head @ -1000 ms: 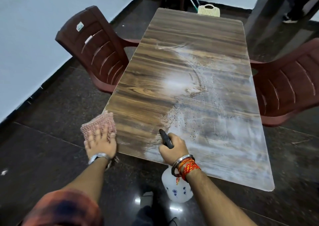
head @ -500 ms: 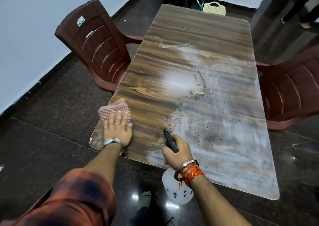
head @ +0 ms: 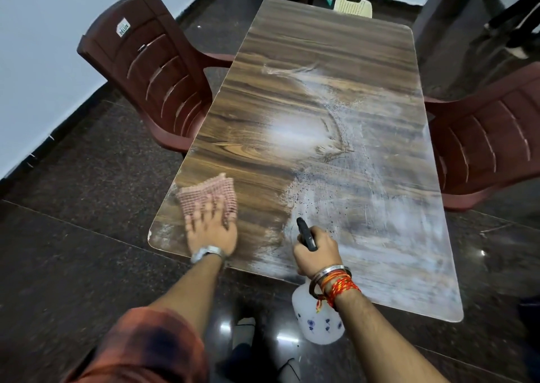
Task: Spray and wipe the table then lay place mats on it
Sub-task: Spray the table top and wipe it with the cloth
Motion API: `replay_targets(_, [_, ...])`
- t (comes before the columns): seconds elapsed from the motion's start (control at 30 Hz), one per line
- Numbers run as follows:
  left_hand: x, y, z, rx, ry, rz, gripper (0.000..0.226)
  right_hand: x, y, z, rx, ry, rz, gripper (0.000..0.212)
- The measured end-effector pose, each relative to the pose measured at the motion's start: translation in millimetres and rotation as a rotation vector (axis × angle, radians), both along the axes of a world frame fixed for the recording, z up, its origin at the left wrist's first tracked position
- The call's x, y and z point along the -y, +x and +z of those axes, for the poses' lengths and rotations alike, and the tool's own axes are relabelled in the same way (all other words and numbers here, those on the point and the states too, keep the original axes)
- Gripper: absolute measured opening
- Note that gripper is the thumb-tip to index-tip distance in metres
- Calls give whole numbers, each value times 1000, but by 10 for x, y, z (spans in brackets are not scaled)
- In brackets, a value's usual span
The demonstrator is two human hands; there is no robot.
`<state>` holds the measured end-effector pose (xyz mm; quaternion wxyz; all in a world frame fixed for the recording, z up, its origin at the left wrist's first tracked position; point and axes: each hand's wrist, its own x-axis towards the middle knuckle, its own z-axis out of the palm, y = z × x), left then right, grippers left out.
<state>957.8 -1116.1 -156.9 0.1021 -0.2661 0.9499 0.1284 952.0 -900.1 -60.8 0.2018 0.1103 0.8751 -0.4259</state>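
A long wood-grain table (head: 306, 69) stretches away from me; its right half is filmed with white dust and spray droplets, its left half looks darker. My left hand (head: 211, 230) lies flat, fingers straight, pressing a pink checked cloth (head: 209, 194) onto the table's near left corner. My right hand (head: 317, 252) grips the black trigger head of a white spray bottle (head: 320, 321) with small blue flowers. The bottle hangs just off the near table edge, its nozzle pointing over the tabletop. No place mats are in view.
Dark red plastic chairs flank the table, one at the left (head: 152, 72) and one at the right (head: 491, 137). A cream plastic object (head: 352, 5) sits beyond the far end. Dark polished floor surrounds everything, and someone's legs (head: 514, 31) show at the far right.
My left hand has slid the cloth rightward from off the table's left edge onto the near left corner. The right hand and bottle have stayed put at the near edge.
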Motion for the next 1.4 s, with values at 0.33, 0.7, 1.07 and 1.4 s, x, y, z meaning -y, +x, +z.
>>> replay_targets(0.33, [334, 82, 13, -21, -11, 163, 63, -104, 141, 14, -29, -30, -50, 11])
replay_targets(0.7, [-1673, 70, 5, 6, 67, -492, 62, -773, -9, 128, -48, 11, -190, 13])
replay_targets(1.07, [-2337, 158, 37, -2, 70, -245, 68, -1794, -332, 374, -86, -15, -152, 12])
replay_targets(1.4, [-2000, 160, 4, 45, 28, 230, 64, -2189, -598, 257, -61, -65, 121, 5])
